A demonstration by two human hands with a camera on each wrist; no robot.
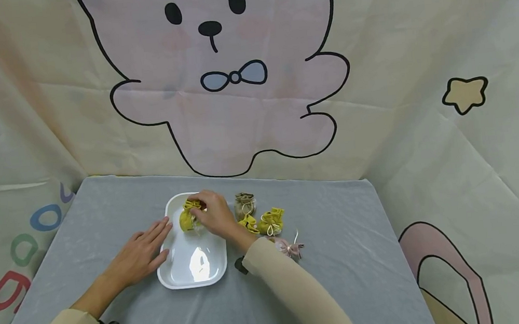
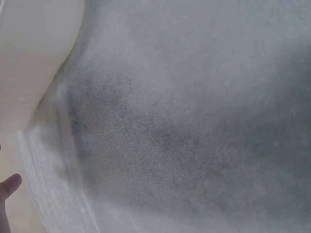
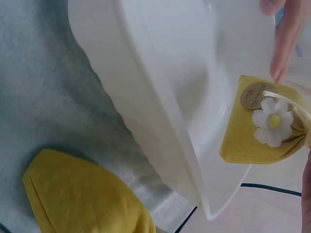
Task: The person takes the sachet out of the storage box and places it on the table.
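Observation:
My right hand pinches the gathered neck of a yellow drawstring pouch over the far end of a white tray. In the right wrist view the pouch shows a white flower and a round tag, its bottom inside the tray's walls. My left hand lies along the tray's left rim with fingers extended, holding nothing. In the left wrist view only a fingertip shows, below the tray's side.
Right of the tray lie an olive-brown pouch, two yellow pouches and a pinkish pouch partly behind my right sleeve. A grey cloth covers the table. A printed curtain hangs close behind and at both sides.

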